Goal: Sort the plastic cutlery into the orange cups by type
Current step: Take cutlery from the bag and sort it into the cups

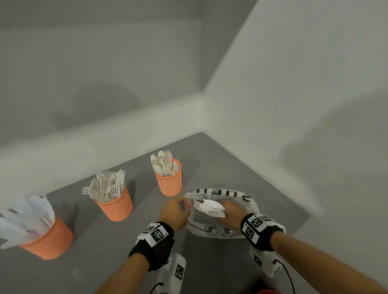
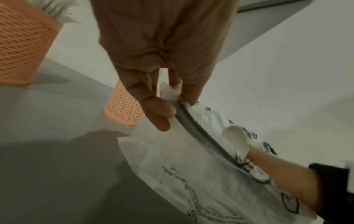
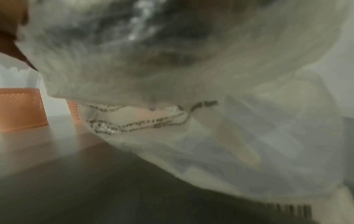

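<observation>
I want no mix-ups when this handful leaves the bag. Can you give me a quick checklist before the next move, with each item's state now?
1. Bag mouth held open: ok, left hand pinches its rim.
2. Right hand has a firm hold on the cutlery: ok, it grips a bunch at the bag mouth.
3. Bunch is a single type: not ok, a fork, a serrated knife and a spoon bowl show together.
4. Target cups upright: ok, spoon cup, fork cup, knife cup.
5. Cups have room: cannot tell, all look crowded.
6. Bag emptied: cannot tell, its inside is hidden.
</observation>
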A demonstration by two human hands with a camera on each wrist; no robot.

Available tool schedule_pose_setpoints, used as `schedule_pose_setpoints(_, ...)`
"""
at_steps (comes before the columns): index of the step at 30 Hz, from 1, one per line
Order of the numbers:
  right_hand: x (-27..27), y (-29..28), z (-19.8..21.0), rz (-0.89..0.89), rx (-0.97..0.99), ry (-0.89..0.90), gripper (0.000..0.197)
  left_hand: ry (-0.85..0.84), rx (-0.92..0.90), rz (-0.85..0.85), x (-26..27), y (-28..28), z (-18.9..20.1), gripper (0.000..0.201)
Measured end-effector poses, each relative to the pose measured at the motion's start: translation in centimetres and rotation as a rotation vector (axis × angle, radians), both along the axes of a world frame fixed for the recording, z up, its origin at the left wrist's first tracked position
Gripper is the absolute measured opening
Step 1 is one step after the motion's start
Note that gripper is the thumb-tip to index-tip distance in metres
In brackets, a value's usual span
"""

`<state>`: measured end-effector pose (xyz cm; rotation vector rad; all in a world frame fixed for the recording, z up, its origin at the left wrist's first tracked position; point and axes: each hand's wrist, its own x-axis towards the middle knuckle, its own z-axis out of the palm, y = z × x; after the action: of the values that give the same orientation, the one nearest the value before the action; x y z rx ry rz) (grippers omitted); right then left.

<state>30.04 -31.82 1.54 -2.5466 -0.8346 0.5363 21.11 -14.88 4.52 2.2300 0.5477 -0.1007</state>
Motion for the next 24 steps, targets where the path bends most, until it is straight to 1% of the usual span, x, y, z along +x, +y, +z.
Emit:
schedule_pose_setpoints(2, 0.1, 0.0, 0.4, -0.040, 0.099, 0.017, 0.038, -0.037, -0.012, 0.048, 0.6, 0.0, -0.4, 0.025)
schedule_pose_setpoints(6, 0.6, 0.3, 2.2, -0.127, 0.320, 0.018, 0.029, -0.091, 0.065, 0.049, 1.9, -0.6, -1.1, 0.020)
schedule_pose_setpoints(7, 0.6, 0.5, 3.2, -0.141, 0.402, 0.043, 0.024, -0.093, 0.073, 0.055, 2.2, -0.8, -1.1, 0.019)
schedule_pose_setpoints(9, 0.8, 0.8, 5.4, -0.195, 0.579, 0.130, 0.005, -0.104, 0.067, 0.053, 2.8, -1.2, -1.1, 0.018)
schedule_pose_setpoints(11, 1.5, 1.4, 7.1, -0.260, 0.725, 0.177, 0.020, -0.108, 0.064, 0.013, 3.2, -1.5, -1.0, 0.026)
schedule_pose_setpoints(13, 2.1, 2.2, 8.3, -0.333, 0.841, 0.212, 0.027, -0.098, 0.091, -0.020, 3.4, -1.4, -0.8, 0.035)
schedule_pose_setpoints(15, 2.6, 3.2, 8.5, -0.393, 0.955, 0.285, 0.030, -0.149, 0.094, 0.000, 3.2, -0.9, -0.5, 0.035)
schedule_pose_setpoints(16, 2.8, 3.8, 8.5, -0.420, 1.004, 0.331, 0.030, -0.192, 0.056, 0.016, 3.0, -0.6, -0.2, 0.031)
schedule_pose_setpoints(17, 2.8, 4.6, 8.4, -0.440, 1.045, 0.378, 0.030, -0.238, -0.021, 0.043, 2.7, -0.1, 0.3, 0.024)
schedule_pose_setpoints(18, 2.6, 5.6, 8.3, -0.449, 1.082, 0.426, 0.029, -0.284, -0.142, 0.101, 2.4, 0.4, 0.7, 0.017)
schedule_pose_setpoints(19, 2.3, 6.6, 8.2, -0.450, 1.115, 0.466, 0.029, -0.300, -0.316, 0.187, 1.9, 1.0, 1.1, 0.014)
schedule_pose_setpoints(20, 1.9, 7.8, 8.2, -0.441, 1.142, 0.493, 0.029, -0.289, -0.526, 0.290, 1.4, 1.6, 1.7, 0.014)
schedule_pose_setpoints(22, 1.0, 10.4, 8.2, -0.410, 1.172, 0.537, 0.028, -0.227, -0.954, 0.467, -0.1, 2.7, 2.3, 0.021)
schedule_pose_setpoints(23, 0.5, 11.8, 8.3, -0.398, 1.173, 0.552, 0.028, -0.202, -1.098, 0.528, -0.9, 3.2, 2.4, 0.028)
schedule_pose_setpoints(24, -0.1, 13.3, 8.5, -0.390, 1.176, 0.563, 0.028, -0.185, -1.197, 0.579, -1.6, 3.8, 2.4, 0.035)
